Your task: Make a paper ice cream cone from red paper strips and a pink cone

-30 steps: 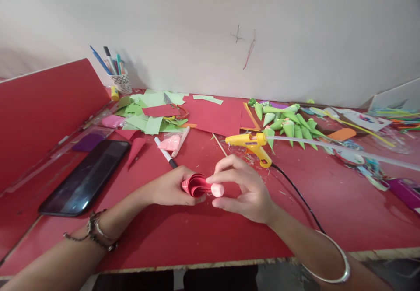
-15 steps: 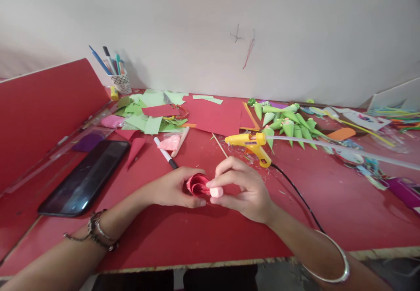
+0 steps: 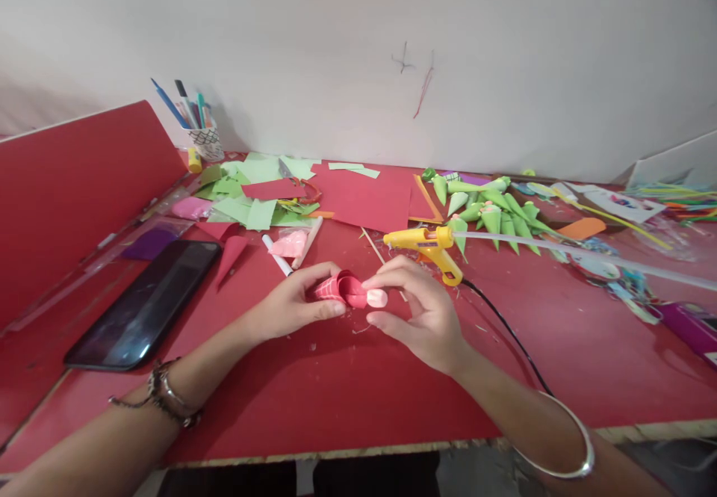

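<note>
A red paper cone (image 3: pixel 330 288) with white lines lies in my left hand (image 3: pixel 291 304), its thumb and fingers closed round it and its wide end facing right. Inside that mouth is a smaller rolled red piece (image 3: pixel 354 291), with a pale pink lump (image 3: pixel 377 299) at its right end. My right hand (image 3: pixel 424 318) has its fingertips on the red piece, above the pink lump, while the thumb is just below the lump. Behind my right hand lies a yellow glue gun (image 3: pixel 423 239) with a long clear stick.
A black phone (image 3: pixel 144 306) lies on the left of the red table (image 3: pixel 347 407). Green paper cones (image 3: pixel 493 213) are piled at the back right. Paper scraps (image 3: pixel 261 213), a pen cup (image 3: pixel 206 142) and a pink clay packet (image 3: pixel 291 244) stand or lie farther left.
The red cone has tipped so its side shows, and both hands have risen slightly. The inner red piece now sticks out farther from the mouth, and my right thumb has moved off the pink lump.
</note>
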The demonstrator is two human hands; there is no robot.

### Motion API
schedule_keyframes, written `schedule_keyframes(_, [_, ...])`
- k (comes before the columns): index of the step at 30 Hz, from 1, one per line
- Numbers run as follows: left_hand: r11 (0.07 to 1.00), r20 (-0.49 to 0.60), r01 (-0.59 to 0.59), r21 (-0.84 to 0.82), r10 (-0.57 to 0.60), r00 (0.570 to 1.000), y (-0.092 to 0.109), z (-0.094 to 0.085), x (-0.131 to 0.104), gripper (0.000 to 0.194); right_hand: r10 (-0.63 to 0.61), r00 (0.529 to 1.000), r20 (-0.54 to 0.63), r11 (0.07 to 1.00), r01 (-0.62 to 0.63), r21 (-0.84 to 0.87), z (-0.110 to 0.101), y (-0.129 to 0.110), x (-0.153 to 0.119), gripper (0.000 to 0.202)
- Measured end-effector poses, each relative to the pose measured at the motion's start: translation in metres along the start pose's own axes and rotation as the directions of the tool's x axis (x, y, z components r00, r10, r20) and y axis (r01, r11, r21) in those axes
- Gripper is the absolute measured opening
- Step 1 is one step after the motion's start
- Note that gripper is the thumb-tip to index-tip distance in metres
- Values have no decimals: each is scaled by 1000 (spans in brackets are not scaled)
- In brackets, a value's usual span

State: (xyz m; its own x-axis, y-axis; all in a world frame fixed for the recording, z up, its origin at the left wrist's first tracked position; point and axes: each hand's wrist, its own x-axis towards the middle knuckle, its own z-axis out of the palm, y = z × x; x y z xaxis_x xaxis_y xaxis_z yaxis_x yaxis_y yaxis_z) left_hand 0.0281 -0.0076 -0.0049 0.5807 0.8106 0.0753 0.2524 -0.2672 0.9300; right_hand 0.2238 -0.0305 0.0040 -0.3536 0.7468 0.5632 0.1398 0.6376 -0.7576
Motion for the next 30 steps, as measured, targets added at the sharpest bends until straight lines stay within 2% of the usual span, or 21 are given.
schedule_keyframes(4, [1000, 107, 15, -27, -12, 994, -2, -1, 0, 37, 15, 998, 54, 999, -17, 40, 0, 0, 0, 29])
schedule_keyframes(11, [991, 294, 50, -124, -12, 956, 0, 0, -1, 36, 18, 996, 82, 999, -20, 25, -1, -3, -1, 21])
schedule_keyframes(17, [989, 294, 54, -135, -12, 956, 0, -1, -1, 30, 1, 996, 93, 999, -4, 34, -1, -2, -2, 18])
schedule_keyframes(21, [990, 304, 45, -136, -2, 953, 0, -1, 0, 36, 0, 996, 91, 1000, -3, 26, -1, -2, -1, 17])
schedule_keyframes(25, [982, 343, 71, -176, -6, 939, -3, -1, -1, 43, -18, 994, 105, 998, 12, 57, -1, -2, 0, 30])
schedule_keyframes(28, [969, 381, 108, -221, -16, 924, -6, -1, -2, 48, -12, 994, 105, 998, 6, 59, -1, -2, 0, 25])
schedule_keyframes(30, [972, 368, 95, -216, -9, 930, -7, 0, -3, 47, -2, 996, 86, 999, -2, 39, 0, -2, -1, 20])
